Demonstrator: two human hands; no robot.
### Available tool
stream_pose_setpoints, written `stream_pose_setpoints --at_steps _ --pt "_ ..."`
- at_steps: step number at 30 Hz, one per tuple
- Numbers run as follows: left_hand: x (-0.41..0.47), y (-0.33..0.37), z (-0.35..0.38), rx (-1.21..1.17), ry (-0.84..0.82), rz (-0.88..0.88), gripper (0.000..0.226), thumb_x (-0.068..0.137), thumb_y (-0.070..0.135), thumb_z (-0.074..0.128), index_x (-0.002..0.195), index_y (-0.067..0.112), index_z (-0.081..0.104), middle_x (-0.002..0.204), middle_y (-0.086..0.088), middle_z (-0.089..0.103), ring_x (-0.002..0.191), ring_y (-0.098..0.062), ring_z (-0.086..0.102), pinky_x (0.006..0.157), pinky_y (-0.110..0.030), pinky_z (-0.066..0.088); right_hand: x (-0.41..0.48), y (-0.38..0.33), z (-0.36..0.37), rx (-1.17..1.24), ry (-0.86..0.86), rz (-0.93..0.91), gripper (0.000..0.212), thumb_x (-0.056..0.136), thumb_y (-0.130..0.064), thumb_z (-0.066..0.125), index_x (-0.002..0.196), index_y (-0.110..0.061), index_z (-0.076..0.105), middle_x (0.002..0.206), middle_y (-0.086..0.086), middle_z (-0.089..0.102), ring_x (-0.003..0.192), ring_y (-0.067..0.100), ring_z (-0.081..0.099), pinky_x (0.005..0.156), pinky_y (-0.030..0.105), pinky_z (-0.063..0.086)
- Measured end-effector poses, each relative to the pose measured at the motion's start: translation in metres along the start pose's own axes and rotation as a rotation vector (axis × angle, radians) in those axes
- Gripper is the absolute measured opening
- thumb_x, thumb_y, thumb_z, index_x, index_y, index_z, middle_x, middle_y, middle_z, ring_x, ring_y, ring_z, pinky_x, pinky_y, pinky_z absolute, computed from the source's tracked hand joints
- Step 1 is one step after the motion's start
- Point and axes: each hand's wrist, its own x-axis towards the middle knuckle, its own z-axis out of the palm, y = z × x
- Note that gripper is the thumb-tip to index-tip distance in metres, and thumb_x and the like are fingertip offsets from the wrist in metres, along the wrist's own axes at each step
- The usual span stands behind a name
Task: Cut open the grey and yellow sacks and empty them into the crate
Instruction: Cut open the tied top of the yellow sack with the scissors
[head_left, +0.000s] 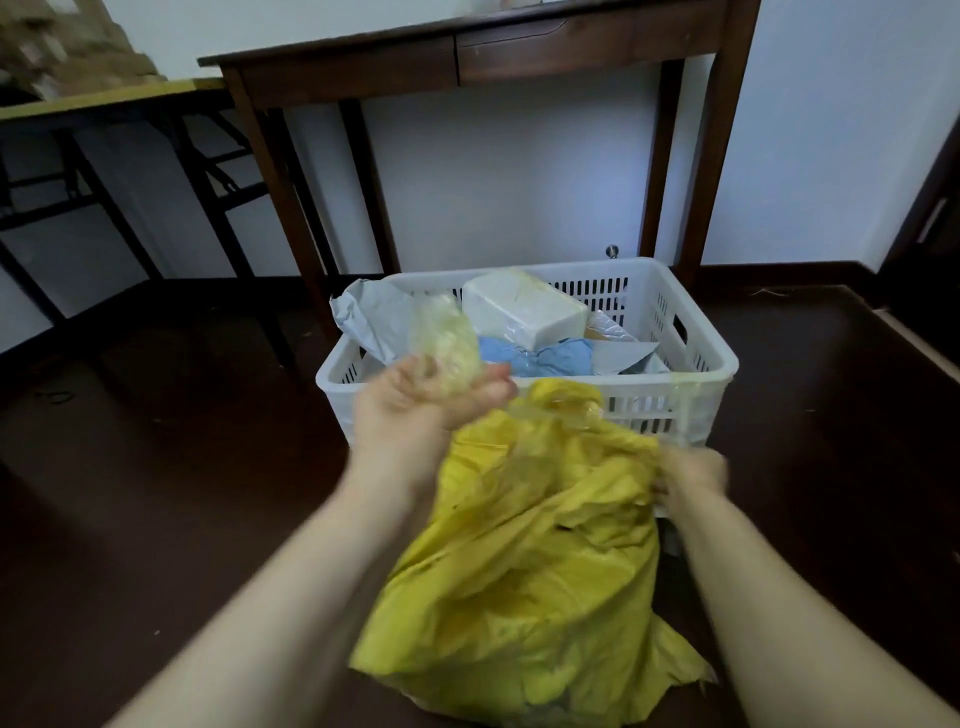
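Head view, left to right. Folding table (104, 98): far left, by the wall. Dark wooden desk (467, 57): behind the crate. Left hand (415, 405): palm up, fingers curled round a wad of clear yellowish film (447, 338), above the crate's near rim. White crate (675, 380): holds a crumpled grey sack (374, 317), a white block (524, 312) and a blue bundle (540, 357). Yellow sack (530, 545): crumpled in front of the crate's near wall, between both forearms. Right hand (691, 475): blurred, fingers bunching the yellow sack's right edge.
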Motion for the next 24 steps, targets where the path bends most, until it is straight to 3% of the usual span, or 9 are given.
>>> stream_pose_setpoints --at_steps 3,9,11,13,15,17,19,21,24 --pt "0.006 0.033 -0.031 0.116 0.085 0.101 0.033 0.054 0.001 0.080 0.085 0.002 0.071 0.084 -0.010 0.075 0.081 -0.022 0.073 0.064 -0.022 0.056 0.008 0.002 -0.017 -0.058 0.063 -0.010 0.023 0.074 -0.022 0.078 0.076 -0.004 0.064 0.053 0.005 0.053 0.041 0.017 0.046 0.032 0.020 0.038" --pt "0.031 0.035 -0.038 0.255 0.198 0.020 0.021 0.079 -0.003 0.066 0.100 -0.003 0.062 0.082 -0.006 0.069 0.077 -0.016 0.068 0.074 -0.026 0.053 -0.019 -0.021 0.003 -0.377 -0.127 -0.230 0.030 0.083 -0.041 0.067 0.089 -0.013 0.065 0.077 0.007 0.060 0.075 0.028 0.058 0.078 0.044 0.053" --pt "0.032 0.030 -0.033 0.164 0.160 -0.122 0.008 0.087 0.007 0.054 0.093 0.002 0.056 0.074 -0.004 0.053 0.061 -0.012 0.052 0.063 -0.022 0.044 -0.037 -0.052 0.001 -0.578 -0.128 -0.454 0.022 0.086 -0.043 0.061 0.083 -0.022 0.063 0.075 0.000 0.058 0.080 0.026 0.056 0.072 0.037 0.048" --pt "0.031 0.028 -0.028 0.000 0.162 -0.245 0.017 0.091 0.023 0.046 0.090 0.008 0.055 0.074 -0.006 0.048 0.061 -0.014 0.043 0.064 -0.025 0.041 -0.063 -0.082 0.005 -0.599 -0.109 -0.708 0.015 0.086 -0.037 0.061 0.079 -0.025 0.064 0.068 -0.006 0.054 0.073 0.021 0.054 0.062 0.032 0.041" --pt "0.034 0.027 -0.028 -0.073 0.179 -0.292 0.030 0.094 0.029 0.039 0.099 0.006 0.057 0.079 -0.010 0.049 0.064 -0.017 0.044 0.065 -0.027 0.044 -0.087 -0.097 0.015 -0.409 -0.272 -0.771 0.012 0.081 -0.030 0.070 0.090 -0.023 0.071 0.073 -0.011 0.059 0.075 0.011 0.057 0.063 0.027 0.043" --pt "0.034 0.027 -0.026 -0.031 0.202 -0.307 0.027 0.096 0.022 0.040 0.099 0.003 0.059 0.081 -0.012 0.050 0.069 -0.018 0.048 0.063 -0.026 0.045 -0.106 -0.094 0.026 -0.295 -0.556 -0.601 0.033 0.071 -0.028 0.080 0.101 -0.021 0.070 0.083 -0.016 0.062 0.076 0.000 0.056 0.063 0.021 0.046" --pt "0.032 0.023 -0.025 0.100 0.162 -0.237 0.015 0.095 0.009 0.048 0.099 0.003 0.061 0.077 -0.008 0.049 0.068 -0.015 0.049 0.061 -0.022 0.045 -0.108 -0.081 0.035 -0.432 -0.718 -0.464 0.041 0.063 -0.026 0.086 0.097 -0.021 0.064 0.095 -0.008 0.065 0.084 0.007 0.060 0.076 0.031 0.053" --pt "0.032 0.018 -0.029 0.263 0.107 -0.075 0.016 0.091 0.003 0.057 0.104 0.008 0.066 0.080 -0.001 0.057 0.066 -0.005 0.058 0.062 -0.015 0.048 -0.101 -0.068 0.042 -0.537 -0.701 -0.474 0.033 0.064 -0.020 0.086 0.088 -0.021 0.064 0.097 -0.001 0.067 0.094 0.017 0.064 0.087 0.038 0.052" --pt "0.030 0.016 -0.038 0.790 0.190 0.274 0.024 0.083 -0.002 0.067 0.103 0.010 0.073 0.102 0.006 0.059 0.098 -0.008 0.059 0.088 -0.020 0.046 -0.090 -0.063 0.047 -0.524 -0.557 -0.547 0.017 0.068 -0.022 0.083 0.065 -0.023 0.066 0.079 -0.001 0.069 0.087 0.024 0.067 0.087 0.045 0.052"
